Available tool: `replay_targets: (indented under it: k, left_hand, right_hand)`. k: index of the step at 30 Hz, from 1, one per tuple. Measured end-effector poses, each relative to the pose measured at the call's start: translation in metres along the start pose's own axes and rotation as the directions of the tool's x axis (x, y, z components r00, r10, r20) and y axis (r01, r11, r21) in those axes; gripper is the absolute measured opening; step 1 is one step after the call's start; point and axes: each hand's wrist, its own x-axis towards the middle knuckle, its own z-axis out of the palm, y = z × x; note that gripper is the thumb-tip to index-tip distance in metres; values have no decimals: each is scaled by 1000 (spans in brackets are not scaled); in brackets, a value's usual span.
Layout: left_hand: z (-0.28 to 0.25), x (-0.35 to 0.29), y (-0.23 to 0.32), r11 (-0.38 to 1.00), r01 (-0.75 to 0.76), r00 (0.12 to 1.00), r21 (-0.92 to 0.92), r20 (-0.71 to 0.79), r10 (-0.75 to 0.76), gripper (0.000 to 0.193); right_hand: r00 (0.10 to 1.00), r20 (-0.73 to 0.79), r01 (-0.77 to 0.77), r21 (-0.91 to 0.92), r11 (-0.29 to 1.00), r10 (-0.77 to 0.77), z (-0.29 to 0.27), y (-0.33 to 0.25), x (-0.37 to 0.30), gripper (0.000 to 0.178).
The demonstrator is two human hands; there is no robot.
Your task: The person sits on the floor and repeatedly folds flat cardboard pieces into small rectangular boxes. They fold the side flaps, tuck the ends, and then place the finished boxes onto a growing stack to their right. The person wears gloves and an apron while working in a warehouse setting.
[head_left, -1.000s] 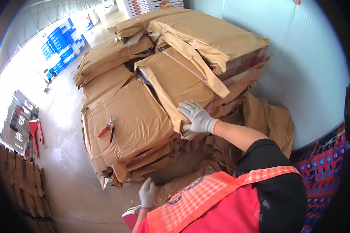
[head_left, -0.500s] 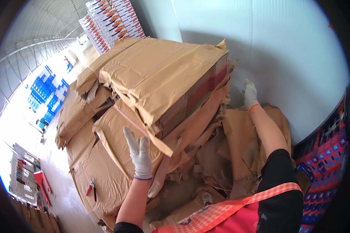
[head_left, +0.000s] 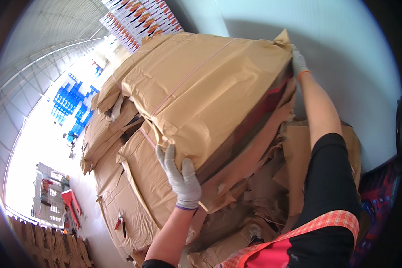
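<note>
A large bundle (head_left: 210, 80) wrapped in brown kraft paper and bound with thin pink strap lies on top of the stack. Dark red and brown layers show along its near right side. My left hand (head_left: 181, 178), in a pale work glove, rests against the bundle's near corner with fingers spread. At the far right corner, beside a torn paper flap, is my gloved right hand (head_left: 299, 60); its fingers are partly hidden behind the edge, so their grip is unclear. Red-handled pliers or snips (head_left: 120, 223) lie on a lower paper-wrapped bundle (head_left: 125, 201) at the left.
Torn brown paper (head_left: 259, 196) fills the gap before me. A pale wall (head_left: 357, 67) rises at the right, with red and blue boxes (head_left: 379, 196) below. White printed cartons (head_left: 143, 22) are stacked behind; blue stacks (head_left: 71, 100) stand far left, near a red object (head_left: 71, 205) on the floor.
Both hands have come onto the top bundle: the left reached right to its near corner, the right reached up to its far right corner. The loose paper flap at the near corner is now tucked under.
</note>
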Motion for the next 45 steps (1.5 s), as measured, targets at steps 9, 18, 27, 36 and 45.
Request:
replay_targets:
  k: [9, 18, 27, 36, 45]
  left_hand:
    - [-13, -3, -9, 989, 141, 987, -40, -71, -144, 63]
    - [-138, 47, -88, 680, 387, 828, -623, -91, -554, 47]
    - [-268, -68, -59, 633, 419, 797, -651, -70, -600, 33]
    - [-417, -166, -44, 805, 361, 905, -470, -33, -425, 28]
    - [-433, -152, -68, 892, 273, 959, -359, 174, -223, 38]
  right_hand:
    - [995, 88, 31, 100, 994, -40, -2, -17, -34, 53]
    - [987, 95, 127, 44, 991, -130, -26, -35, -263, 51]
    - [994, -14, 108, 405, 908, -112, -123, -50, -483, 43]
    - [1000, 23, 13, 321, 947, -21, -272, -41, -629, 47]
    - [998, 56, 22, 141, 990, -30, -331, -44, -664, 45]
